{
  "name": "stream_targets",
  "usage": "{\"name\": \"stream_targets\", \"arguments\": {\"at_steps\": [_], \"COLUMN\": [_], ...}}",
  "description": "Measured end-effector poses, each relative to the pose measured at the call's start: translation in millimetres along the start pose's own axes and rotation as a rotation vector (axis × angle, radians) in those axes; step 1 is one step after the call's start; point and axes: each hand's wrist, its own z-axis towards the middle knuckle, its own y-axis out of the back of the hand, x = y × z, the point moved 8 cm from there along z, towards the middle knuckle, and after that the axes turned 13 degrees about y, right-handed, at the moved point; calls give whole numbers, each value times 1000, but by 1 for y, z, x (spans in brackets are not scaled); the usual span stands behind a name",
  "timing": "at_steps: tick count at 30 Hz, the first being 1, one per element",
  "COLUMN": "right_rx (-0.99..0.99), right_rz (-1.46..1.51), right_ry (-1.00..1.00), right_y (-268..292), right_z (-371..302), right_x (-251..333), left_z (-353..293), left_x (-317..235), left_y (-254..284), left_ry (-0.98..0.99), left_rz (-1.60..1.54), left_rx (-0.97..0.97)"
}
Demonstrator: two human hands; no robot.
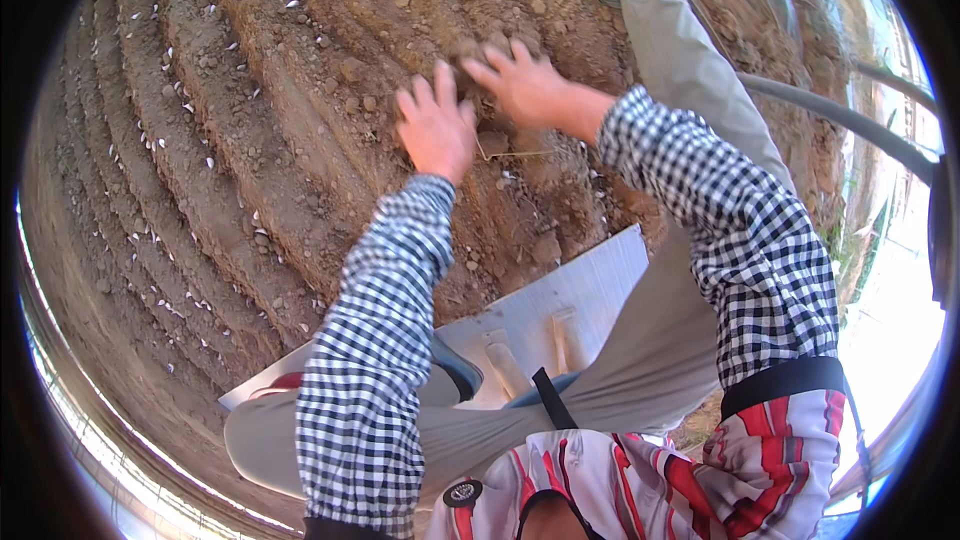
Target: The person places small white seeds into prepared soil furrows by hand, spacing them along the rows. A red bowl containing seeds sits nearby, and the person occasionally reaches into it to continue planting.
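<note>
Since all places here are given from the pale board (610,275), entries run outward from it.

Soil (345,140): brown, ridged, cloddy; beyond the board, spreading to its left; probably loose and crumbly on top, light by the handful, clods apt to break. Best taken with flat fingers or a cupped palm, from the loose crest.

Left hand (440,130): beyond the board, back upward, fingers apart; no object seen in it.

Right hand (525,88): farther beyond the board, just beside the left, fingers spread wide; nothing seen held. Blur at the fingertips; cannot tell how firmly either hand meets the soil.

Straw (518,153): one thin stalk, between board and right hand; likely brittle.

White pieces (209,163): small, scattered along furrows, beyond the board's left end.
</note>
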Motion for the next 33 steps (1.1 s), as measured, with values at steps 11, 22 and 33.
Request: {"name": "stream_targets", "arguments": {"at_steps": [11, 22, 33], "right_rx": [-249, -373, -197], "right_rz": [0, 554, 523], "right_ry": [31, -770, 2], "right_y": [194, 1, -82], "right_z": [-137, -311, -194], "right_x": [0, -49, 74], "left_z": [-272, -73, -210], "left_x": [-63, -73, 28], "left_y": [-100, -48, -55], "left_ry": [-980, -717, -904], "left_rz": [69, 209, 277], "left_rx": [454, 157, 638]}}
